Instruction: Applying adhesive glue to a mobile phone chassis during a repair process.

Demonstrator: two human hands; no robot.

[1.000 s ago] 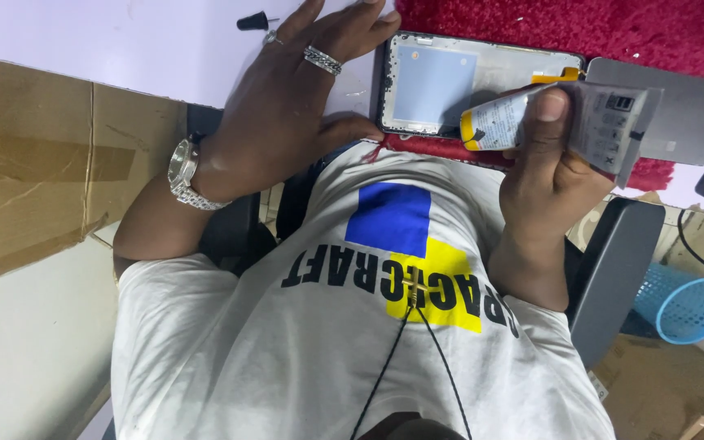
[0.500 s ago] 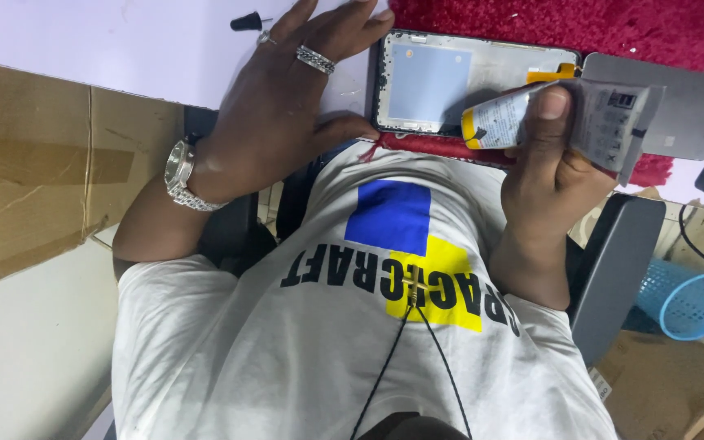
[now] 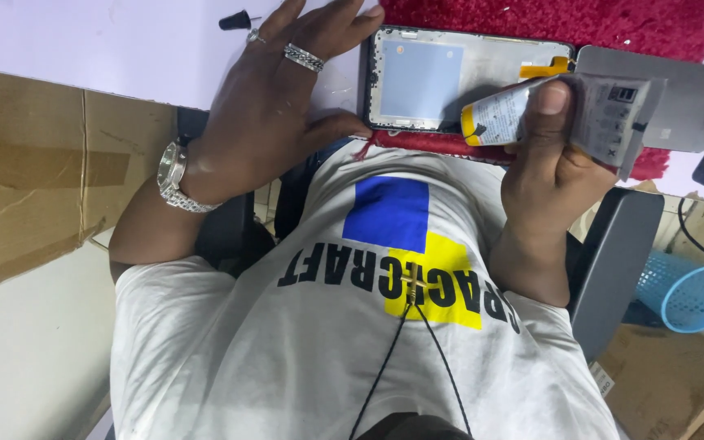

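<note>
From my remote seat, the biggest thing is the pale desk point(image 3: 83, 41) along the top, with a cardboard sheet point(image 3: 42, 171) against its near edge on the left. A red mat point(image 3: 613, 24) lies on the desk. On it is an opened phone point(image 3: 442, 77), inside facing up, with a grey plate point(image 3: 678, 98) just beside it on the right.

The left hand point(image 3: 270, 106) lies flat on the desk, fingers spread. Its thumb touches the phone's near left corner, and it holds nothing.

The right hand point(image 3: 552, 171) is raised over the phone's near right edge. Its grip is pinched on a small white tube point(image 3: 503, 118) with a yellow band. The thumb presses on top and the fingers are behind, with the nozzle end pointing left toward the phone.

I judge the tube light and soft (its tail looks flattened and creased). It would give under any squeeze, so I would hold it mid-body as it is held now, pressing gently. The skin may be slick if any of the contents have leaked, though I cannot see any.

The phone looks thin, stiff and fragile, so I would take it by its side rails and never by the bare interior.

A small black cap point(image 3: 234, 19) sits on the desk beyond the left fingers, well apart from the tube. Whether it belongs to the tube I cannot tell.
</note>
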